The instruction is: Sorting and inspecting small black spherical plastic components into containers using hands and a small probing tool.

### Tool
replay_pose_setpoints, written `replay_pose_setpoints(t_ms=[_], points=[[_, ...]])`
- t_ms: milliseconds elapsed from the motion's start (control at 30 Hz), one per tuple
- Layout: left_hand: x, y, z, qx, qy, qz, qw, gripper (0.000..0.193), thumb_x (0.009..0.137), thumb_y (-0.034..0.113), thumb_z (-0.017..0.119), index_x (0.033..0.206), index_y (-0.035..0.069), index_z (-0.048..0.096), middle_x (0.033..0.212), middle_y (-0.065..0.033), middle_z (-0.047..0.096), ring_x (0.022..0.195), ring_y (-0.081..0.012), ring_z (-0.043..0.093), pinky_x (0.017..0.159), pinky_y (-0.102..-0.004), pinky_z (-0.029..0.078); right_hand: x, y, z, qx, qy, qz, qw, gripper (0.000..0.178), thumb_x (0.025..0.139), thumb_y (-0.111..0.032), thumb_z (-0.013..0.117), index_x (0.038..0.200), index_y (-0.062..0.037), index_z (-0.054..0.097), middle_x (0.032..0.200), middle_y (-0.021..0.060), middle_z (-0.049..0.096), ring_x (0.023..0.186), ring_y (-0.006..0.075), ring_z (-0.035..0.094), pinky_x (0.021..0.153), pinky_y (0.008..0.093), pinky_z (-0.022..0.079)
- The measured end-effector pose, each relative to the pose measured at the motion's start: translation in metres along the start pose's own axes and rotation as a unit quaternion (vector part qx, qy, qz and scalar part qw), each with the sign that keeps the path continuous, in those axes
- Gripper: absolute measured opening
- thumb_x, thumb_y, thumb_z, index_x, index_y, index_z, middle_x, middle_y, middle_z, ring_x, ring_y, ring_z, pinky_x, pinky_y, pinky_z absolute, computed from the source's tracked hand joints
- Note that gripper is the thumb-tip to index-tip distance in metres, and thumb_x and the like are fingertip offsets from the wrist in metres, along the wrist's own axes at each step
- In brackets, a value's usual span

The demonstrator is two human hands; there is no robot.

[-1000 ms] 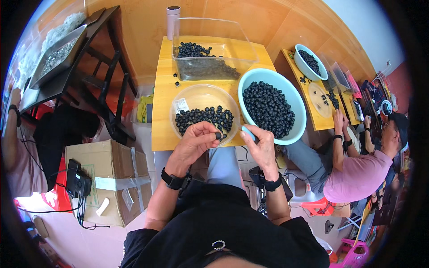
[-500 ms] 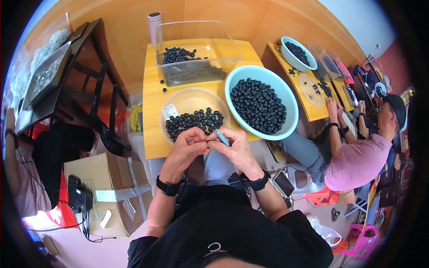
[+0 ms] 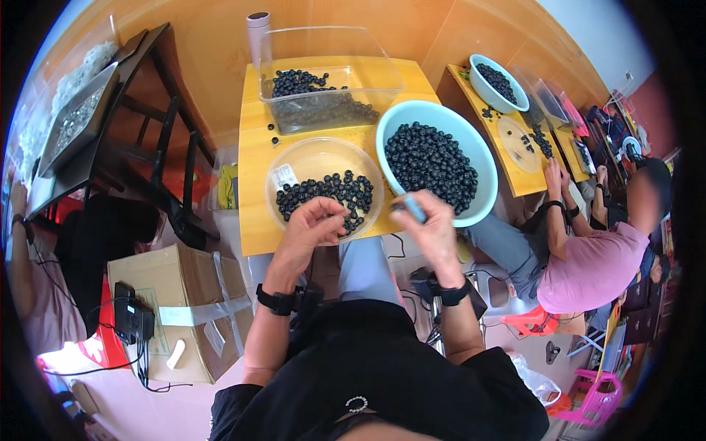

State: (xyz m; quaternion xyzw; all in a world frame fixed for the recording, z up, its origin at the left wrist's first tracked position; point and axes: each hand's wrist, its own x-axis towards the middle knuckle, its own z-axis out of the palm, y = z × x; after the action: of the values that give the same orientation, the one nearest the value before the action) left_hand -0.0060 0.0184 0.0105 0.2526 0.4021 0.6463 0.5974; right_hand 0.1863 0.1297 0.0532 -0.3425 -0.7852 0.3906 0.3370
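A: ok, peeking down at the table. Anything to report on the right hand (image 3: 434, 228)?

B: Yep, pretty blurry, but wrapped round a blue stick-like tool (image 3: 415, 209), just beside the near-left rim of a light blue bowl (image 3: 487, 173). Can't tell about anything extra tucked in there.

A: And the left hand (image 3: 312, 226)?

B: Bent, with thumb and fingertips close together, over the near edge of a clear round dish (image 3: 323, 156). Can't tell whether pinching a piece or just curled in the air, lol.

A: Fair. Where to look for the dark round pieces (image 3: 430, 165)?

B: Mostly heaped in the bowl, right of the dish. Also scattered over the dish's near half, and piled in a clear rectangular bin (image 3: 368, 79) farther back. Plus a couple loose on the yellow table (image 3: 254, 213), just left of the bin.

A: Seeing much beyond that?

B: Sure: a pink flask (image 3: 258, 40) by the bin's far-left corner, and a taped cardboard box (image 3: 213, 309) down left. Over right, spotting a co-worker in a pink shirt (image 3: 588, 272), with hands at a second yellow table (image 3: 507, 162).
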Motion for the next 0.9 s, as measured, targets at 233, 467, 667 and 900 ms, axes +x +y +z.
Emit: replay_pose_setpoints(t_ms=[233, 467, 667, 900], points=[[0.005, -0.009, -0.030, 0.120, 0.098, 0.046, 0.987, 0.012, 0.085, 0.007, 0.061, 0.097, 0.005, 0.061, 0.090, -0.0028, 0.064, 0.074, -0.0076, 0.059, 0.065, -0.0200, 0.050, 0.010, 0.025, -0.062, -0.054, 0.259, 0.045, 0.963, 0.032, 0.078, -0.003, 0.066, 0.110, 0.0000, 0.060, 0.090, 0.0032, 0.061, 0.076, 0.0082, 0.053, 0.067, 0.0230, 0.046], [0.025, -0.029, -0.017, 0.462, 0.066, 0.056, 0.882, 0.015, 0.073, 0.005, 0.068, 0.086, -0.001, 0.067, 0.074, -0.0078, 0.067, 0.067, -0.0129, 0.062, 0.063, -0.0276, 0.051, -0.010, 0.030, -0.031, -0.111, 0.193, -0.004, 0.975, 0.023, 0.076, -0.003, 0.066, 0.099, 0.0004, 0.063, 0.077, 0.0081, 0.057, 0.068, 0.0154, 0.053, 0.064, 0.0269, 0.043], [0.029, -0.034, -0.010, 0.577, 0.012, 0.086, 0.812, 0.017, 0.071, 0.009, 0.068, 0.086, 0.000, 0.067, 0.074, -0.0127, 0.063, 0.068, -0.0239, 0.063, 0.065, -0.0326, 0.050, -0.013, 0.029, -0.019, -0.115, 0.166, -0.008, 0.979, 0.021, 0.076, -0.002, 0.067, 0.096, 0.0033, 0.063, 0.071, 0.0088, 0.053, 0.061, 0.0168, 0.050, 0.056, 0.0293, 0.039], [0.036, -0.034, -0.009, 0.582, 0.003, 0.075, 0.810, 0.016, 0.070, 0.008, 0.066, 0.084, -0.001, 0.065, 0.074, -0.0133, 0.063, 0.068, -0.0251, 0.062, 0.064, -0.0333, 0.049, -0.017, 0.027, -0.015, -0.110, 0.154, 0.010, 0.982, 0.017, 0.076, -0.002, 0.066, 0.093, 0.0023, 0.066, 0.066, 0.0090, 0.054, 0.056, 0.0164, 0.050, 0.054, 0.0295, 0.039]])
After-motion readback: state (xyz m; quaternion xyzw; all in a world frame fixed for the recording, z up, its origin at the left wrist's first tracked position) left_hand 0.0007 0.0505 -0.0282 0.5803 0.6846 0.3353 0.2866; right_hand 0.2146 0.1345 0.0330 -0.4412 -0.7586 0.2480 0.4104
